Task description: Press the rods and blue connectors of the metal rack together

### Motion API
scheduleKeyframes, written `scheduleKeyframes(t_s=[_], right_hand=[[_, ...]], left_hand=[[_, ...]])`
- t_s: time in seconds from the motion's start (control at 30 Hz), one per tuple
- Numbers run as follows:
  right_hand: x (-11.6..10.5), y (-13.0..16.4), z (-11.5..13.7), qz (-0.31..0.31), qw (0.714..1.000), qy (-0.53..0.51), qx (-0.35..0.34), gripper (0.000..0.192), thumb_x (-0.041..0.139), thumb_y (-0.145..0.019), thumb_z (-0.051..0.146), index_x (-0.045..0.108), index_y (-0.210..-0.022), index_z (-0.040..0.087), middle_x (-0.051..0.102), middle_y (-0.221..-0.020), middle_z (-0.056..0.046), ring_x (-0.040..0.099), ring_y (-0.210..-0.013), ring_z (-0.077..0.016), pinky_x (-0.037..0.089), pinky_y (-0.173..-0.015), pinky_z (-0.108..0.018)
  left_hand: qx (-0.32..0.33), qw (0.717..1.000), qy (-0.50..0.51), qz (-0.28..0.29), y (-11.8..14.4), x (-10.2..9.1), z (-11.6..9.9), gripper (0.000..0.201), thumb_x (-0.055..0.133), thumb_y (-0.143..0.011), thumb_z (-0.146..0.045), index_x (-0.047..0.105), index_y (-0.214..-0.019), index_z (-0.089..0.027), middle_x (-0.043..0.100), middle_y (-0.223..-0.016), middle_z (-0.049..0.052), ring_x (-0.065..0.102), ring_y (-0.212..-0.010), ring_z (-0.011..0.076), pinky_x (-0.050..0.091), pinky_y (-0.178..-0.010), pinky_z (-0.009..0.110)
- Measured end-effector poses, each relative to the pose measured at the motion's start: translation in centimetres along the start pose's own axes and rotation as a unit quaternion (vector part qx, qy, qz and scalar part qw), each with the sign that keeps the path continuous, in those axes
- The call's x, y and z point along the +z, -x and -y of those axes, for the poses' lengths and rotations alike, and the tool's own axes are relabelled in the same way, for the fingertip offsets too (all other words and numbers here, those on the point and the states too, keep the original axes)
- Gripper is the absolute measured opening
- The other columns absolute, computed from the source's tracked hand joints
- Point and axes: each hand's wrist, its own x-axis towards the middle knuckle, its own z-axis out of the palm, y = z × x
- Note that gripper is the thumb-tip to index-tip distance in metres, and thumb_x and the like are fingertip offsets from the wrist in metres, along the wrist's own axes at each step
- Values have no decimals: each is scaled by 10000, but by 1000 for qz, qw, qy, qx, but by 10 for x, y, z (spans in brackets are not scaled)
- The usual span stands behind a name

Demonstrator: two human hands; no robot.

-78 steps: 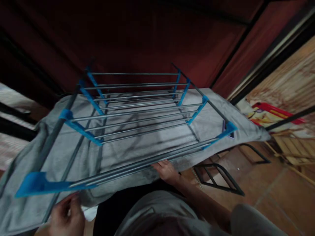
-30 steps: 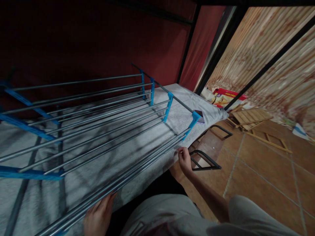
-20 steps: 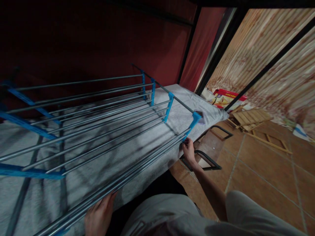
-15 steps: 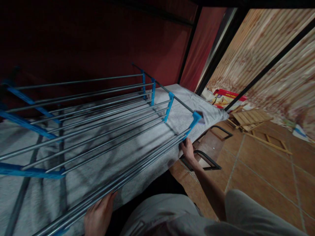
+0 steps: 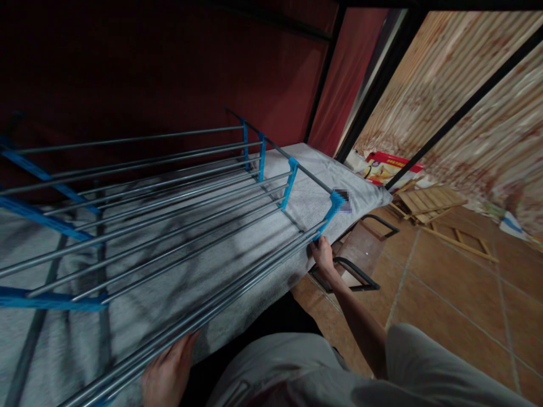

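A shoe rack [image 5: 186, 212] of grey metal tubes and blue plastic brackets lies over a grey cloth [image 5: 365, 192]. My right hand [image 5: 323, 253] is closed round the near end of its right blue bracket [image 5: 328, 217], where the tubes meet it. Lower down, my left hand [image 5: 167, 370] is at the nearest bundle of tubes [image 5: 203, 302]. Its fingers curl in under the tubes and are partly hidden. More blue brackets [image 5: 55, 305] stand at the left end, some cut off by the frame edge.
A brown seat with black metal armrests [image 5: 358, 277] stands below the cloth's right edge. On the tiled floor [image 5: 449, 305] lie wooden slatted pieces [image 5: 432, 203] and a red and yellow box [image 5: 392, 168]. A dark red panel [image 5: 169, 73] rises behind the rack.
The view has shifted slightly, so everything sits a little further left in the picture. Both hands keep their places on the rack.
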Motion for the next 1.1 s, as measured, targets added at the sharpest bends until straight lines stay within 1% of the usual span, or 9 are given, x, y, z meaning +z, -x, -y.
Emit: scheduleKeyframes(t_s=[0.13,0.27,0.33,0.43,0.53,0.7,0.8,0.9,1.1], right_hand=[[3,2,-1,3,1000,10,-7,189,471,-857,217,552,-1023,177,580,-954,-74,547,-807,-195,443,-746,-306],[4,4,-2,5,999,36,-7,212,473,-861,199,542,-1059,168,580,-992,-84,550,-813,-195,430,-734,-296],[4,4,-2,9,999,45,-3,218,474,-860,191,540,-1066,165,581,-996,-87,550,-809,-196,425,-728,-294],[3,4,-2,13,999,40,0,220,455,-855,165,539,-1058,169,579,-979,-84,546,-792,-196,422,-726,-295],[3,4,-1,10,1000,20,0,207,451,-848,163,537,-1036,179,573,-966,-79,544,-789,-197,428,-733,-300],[4,4,-1,4,1000,-8,-3,199,451,-839,180,531,-1022,185,559,-970,-80,540,-819,-209,439,-748,-315],[5,4,-2,1,1000,-14,-6,213,439,-831,180,528,-1024,181,548,-958,-80,532,-807,-213,439,-744,-325],[5,4,-2,-2,1000,-20,-16,220,420,-820,164,526,-1012,178,539,-942,-79,521,-788,-211,437,-733,-328],[6,5,-1,-14,999,-27,-25,234,405,-796,137,524,-992,185,530,-913,-70,493,-770,-207,433,-720,-328]], left_hand=[[6,1000,-17,11,1,0,5,398,386,-978,-422,739,-994,-238,772,-868,53,693,-647,235,542,-619,344],[-10,999,-15,30,4,4,10,404,377,-974,-401,749,-994,-244,774,-885,45,705,-670,237,561,-619,359],[-20,999,-9,42,6,6,11,419,356,-979,-375,750,-1002,-234,774,-935,45,712,-693,247,570,-627,383],[-30,998,16,55,6,6,10,405,380,-973,-395,748,-1023,-235,771,-978,46,720,-733,256,580,-648,394],[-41,997,32,52,5,5,9,376,418,-961,-429,744,-1034,-258,772,-965,43,721,-743,263,581,-666,395],[-50,997,32,47,7,8,12,336,426,-953,-397,737,-1036,-301,770,-975,22,716,-752,250,577,-699,397],[-51,997,42,42,8,11,16,323,480,-920,-450,744,-1030,-300,772,-947,26,712,-732,248,576,-662,377],[-49,997,57,27,7,12,17,352,479,-915,-493,748,-1020,-293,771,-944,30,710,-724,252,577,-653,379],[-38,998,44,15,5,9,12,350,447,-938,-459,738,-1025,-284,770,-940,35,713,-730,262,572,-684,399]])
